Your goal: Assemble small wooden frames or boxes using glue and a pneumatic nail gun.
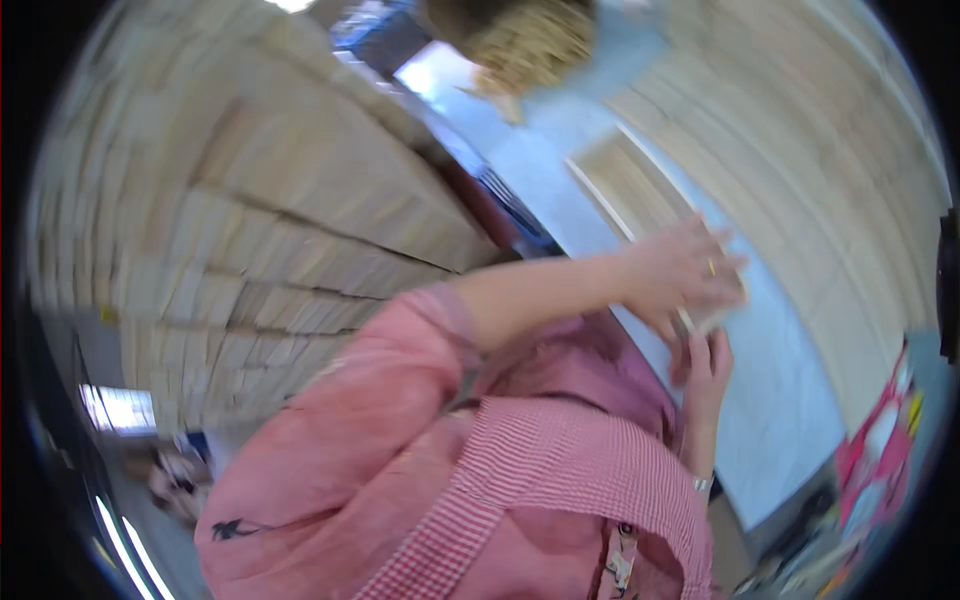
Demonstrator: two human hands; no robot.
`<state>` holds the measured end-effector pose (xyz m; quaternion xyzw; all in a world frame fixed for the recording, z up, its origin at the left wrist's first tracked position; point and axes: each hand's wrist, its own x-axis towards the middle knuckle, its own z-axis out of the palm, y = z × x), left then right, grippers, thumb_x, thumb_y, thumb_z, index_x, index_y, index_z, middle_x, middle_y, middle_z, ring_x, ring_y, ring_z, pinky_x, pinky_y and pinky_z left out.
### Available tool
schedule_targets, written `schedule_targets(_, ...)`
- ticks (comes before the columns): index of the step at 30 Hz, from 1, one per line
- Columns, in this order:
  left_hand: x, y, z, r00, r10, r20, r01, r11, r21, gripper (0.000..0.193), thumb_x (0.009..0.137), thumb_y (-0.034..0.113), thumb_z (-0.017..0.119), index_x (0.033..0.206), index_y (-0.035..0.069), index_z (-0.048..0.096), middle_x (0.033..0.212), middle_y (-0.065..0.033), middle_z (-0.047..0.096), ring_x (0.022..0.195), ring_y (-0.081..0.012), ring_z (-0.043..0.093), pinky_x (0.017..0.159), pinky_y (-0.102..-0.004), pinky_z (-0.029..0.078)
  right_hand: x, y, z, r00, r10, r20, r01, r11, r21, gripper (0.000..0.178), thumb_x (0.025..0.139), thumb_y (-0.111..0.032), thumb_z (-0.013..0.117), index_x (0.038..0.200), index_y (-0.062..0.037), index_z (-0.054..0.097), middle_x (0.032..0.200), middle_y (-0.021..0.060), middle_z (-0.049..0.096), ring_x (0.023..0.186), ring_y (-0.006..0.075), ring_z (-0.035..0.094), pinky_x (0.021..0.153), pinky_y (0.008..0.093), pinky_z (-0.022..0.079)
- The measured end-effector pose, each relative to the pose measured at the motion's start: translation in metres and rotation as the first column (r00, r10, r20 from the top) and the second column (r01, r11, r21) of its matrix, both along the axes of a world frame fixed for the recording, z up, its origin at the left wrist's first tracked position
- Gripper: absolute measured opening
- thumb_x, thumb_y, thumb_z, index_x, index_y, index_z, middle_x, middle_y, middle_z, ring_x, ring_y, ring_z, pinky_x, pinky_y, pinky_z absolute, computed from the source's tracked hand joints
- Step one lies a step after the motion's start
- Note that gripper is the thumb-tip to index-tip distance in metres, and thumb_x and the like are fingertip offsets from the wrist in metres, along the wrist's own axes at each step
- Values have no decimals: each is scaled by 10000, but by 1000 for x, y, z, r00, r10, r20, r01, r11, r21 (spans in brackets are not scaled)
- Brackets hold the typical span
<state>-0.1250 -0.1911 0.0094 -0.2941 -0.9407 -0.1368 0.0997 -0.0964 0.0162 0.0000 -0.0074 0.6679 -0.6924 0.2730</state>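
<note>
My left hand (pixel 690 268) reaches across from the left, over the blue tabletop, with a ring on one finger. Its fingers are blurred but look spread, and its thumb points down toward my other hand. Just below it, my right hand (pixel 707 362) has bent fingers closed around a small pale piece (pixel 706 320), whose kind I cannot make out. A shallow rectangular wooden box (pixel 640 190) with thin pale sides lies beyond my left hand, its near end partly hidden by that hand.
The light blue tabletop (pixel 775 440) runs diagonally. At its far end a brown container (pixel 470 20) holds many small wooden pieces (pixel 535 45). Stacked wooden boards rise on the left (pixel 300 150) and on the right (pixel 800 130). A pink bundle (pixel 880 430) is at lower right.
</note>
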Motion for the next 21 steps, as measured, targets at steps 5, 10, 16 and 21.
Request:
schedule_targets(5,22,45,-15,974,222,-45,-205,949,241,1019,601,603,829,1408,66,513,1508,-202,431,1370,-440,414,1127,-625,268,14,30,-22,964,-223,-143,215,974,-72,190,1011,-208,490,858,-98,511,681,-7,479,529,82,409,445,236,369)
schedule_targets(10,47,86,-3,838,527,142,-522,849,-74,442,735,292,742,1092,69,605,1172,-185,646,1015,-326,624,1072,-572,305,17,37,-30,956,-264,-126,235,950,-206,193,1040,-210,447,889,-98,491,722,2,498,537,79,432,464,223,388)
schedule_targets(16,98,63,100,697,667,265,-685,728,-28,332,750,181,681,1047,53,606,1040,-218,669,850,-333,649,984,-536,394,15,40,-29,951,-201,-237,170,975,-144,212,1057,-216,455,886,-99,496,722,4,503,537,84,444,467,224,393)
schedule_targets(21,241,-7,247,863,377,336,-437,224,871,432,732,105,631,1153,20,586,964,-77,623,823,-149,588,692,-267,496,14,41,-37,933,-135,-333,107,989,-102,233,1068,-238,476,884,-98,501,712,10,506,527,90,446,459,227,393)
